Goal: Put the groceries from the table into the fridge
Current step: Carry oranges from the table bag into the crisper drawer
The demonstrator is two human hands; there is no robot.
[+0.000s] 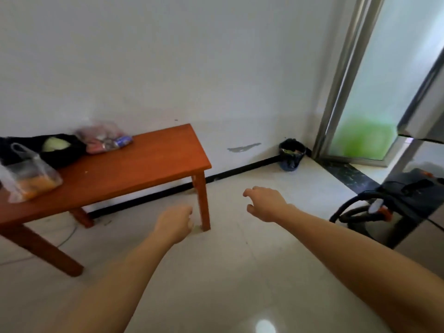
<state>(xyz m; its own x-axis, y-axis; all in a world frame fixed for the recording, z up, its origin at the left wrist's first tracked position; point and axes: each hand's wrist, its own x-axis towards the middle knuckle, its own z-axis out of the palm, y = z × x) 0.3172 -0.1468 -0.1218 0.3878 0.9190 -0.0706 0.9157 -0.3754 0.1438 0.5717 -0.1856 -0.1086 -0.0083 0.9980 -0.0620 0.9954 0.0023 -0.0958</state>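
A reddish wooden table stands against the white wall at the left. On it lie a clear bag with orange food, a black bag holding a pale green cabbage and a clear bag of pinkish packets. The silver fridge shows at the right edge, its doors closed. My left hand hangs over the floor beside the table's front leg, fingers loosely curled, holding nothing. My right hand is out in front over the floor, fingers relaxed and empty.
A small dark bin sits in the wall corner. A frosted glass door with a metal frame is at the right. A black and silver vacuum cleaner with a hose stands by the fridge. Pale tiled floor lies between table and fridge.
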